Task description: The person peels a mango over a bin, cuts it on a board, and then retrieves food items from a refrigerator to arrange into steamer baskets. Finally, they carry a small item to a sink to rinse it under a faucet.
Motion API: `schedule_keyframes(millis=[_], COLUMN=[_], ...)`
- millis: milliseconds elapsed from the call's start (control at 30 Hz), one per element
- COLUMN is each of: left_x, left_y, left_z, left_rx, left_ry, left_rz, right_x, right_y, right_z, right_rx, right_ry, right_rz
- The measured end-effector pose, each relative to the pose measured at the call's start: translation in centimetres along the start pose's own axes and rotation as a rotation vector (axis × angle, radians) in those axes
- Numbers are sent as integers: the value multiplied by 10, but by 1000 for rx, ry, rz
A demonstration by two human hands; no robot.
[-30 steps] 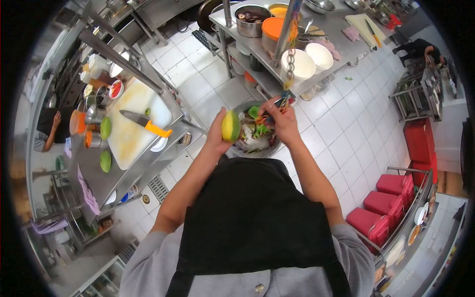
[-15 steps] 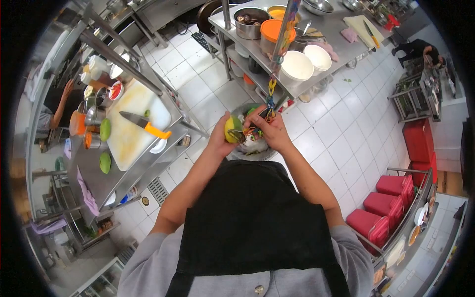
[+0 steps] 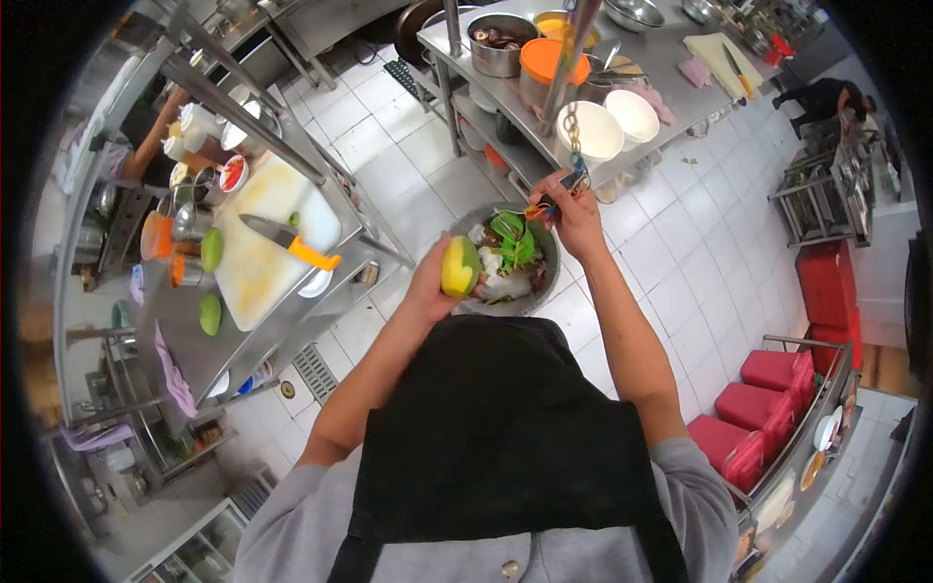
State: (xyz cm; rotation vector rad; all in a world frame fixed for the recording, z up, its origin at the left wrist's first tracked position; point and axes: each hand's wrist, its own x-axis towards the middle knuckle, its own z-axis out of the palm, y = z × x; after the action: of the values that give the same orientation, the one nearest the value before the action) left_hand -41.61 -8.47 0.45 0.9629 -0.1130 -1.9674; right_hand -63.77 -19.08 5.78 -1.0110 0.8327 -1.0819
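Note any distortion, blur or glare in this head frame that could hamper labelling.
Head view: strong fisheye bend with black corners; the left hand and its mango are sharp, the right hand slightly soft, its tool unclear; mild glare on the steel table.

From my feed the mango [image 3: 459,266] was half peeled: yellow flesh on most of what I could see, a strip of green skin left along its right edge. It stood roughly upright over the rim of the scrap bowl. The peeler [image 3: 546,206] was a small orange-handled thing, well clear of the fruit.
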Motion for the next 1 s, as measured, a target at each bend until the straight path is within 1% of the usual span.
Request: schedule_keyframes(millis=[33,67,133,167,233,267,367,400,467,500,567,600,633,700,733,800,967,1000], left_x=[2,3,2,3,5,5,8,9,8,5,0,-2,-4,-9,-12,-13,-12,-11], left_y=[4,8,11,13,16,16,12,12,12,13,14,16,17,18,19,18,18,18], left_z=[1,1,7,11,16,17,23,21,13,11,10,10,9,10,14,14,12,12], left_rx=[-37,-72,-28,20,49,75,46,49,110,111,127,131,168,201,175,147,157,158], left_ry=[-30,-58,-58,-66,-67,-64,-74,-79,-168,-169,-269,-273,-264,-254,-256,-257,-151,-152], left_rz=[-23,-43,-10,18,16,17,28,25,-37,-39,-48,-46,-42,-46,-34,-19,34,32], right_x=[-1,-3,-12,-15,-21,-21,-22,-23,-21,-15,-1,0,4,8,4,6,-1,-3], right_y=[-1,-1,2,3,5,9,5,3,-1,4,20,21,25,28,20,18,5,3], right_z=[4,8,17,22,32,34,39,38,34,26,6,3,0,-3,-8,-8,0,5], right_rx=[99,98,120,121,182,210,148,146,61,61,66,84,83,47,72,103,164,45], right_ry=[-16,-21,-161,-160,-200,-222,-232,-228,-167,-164,-90,-54,-58,8,-6,9,21,25], right_rz=[7,10,0,-1,66,57,75,72,88,87,30,82,80,-35,52,36,32,16])
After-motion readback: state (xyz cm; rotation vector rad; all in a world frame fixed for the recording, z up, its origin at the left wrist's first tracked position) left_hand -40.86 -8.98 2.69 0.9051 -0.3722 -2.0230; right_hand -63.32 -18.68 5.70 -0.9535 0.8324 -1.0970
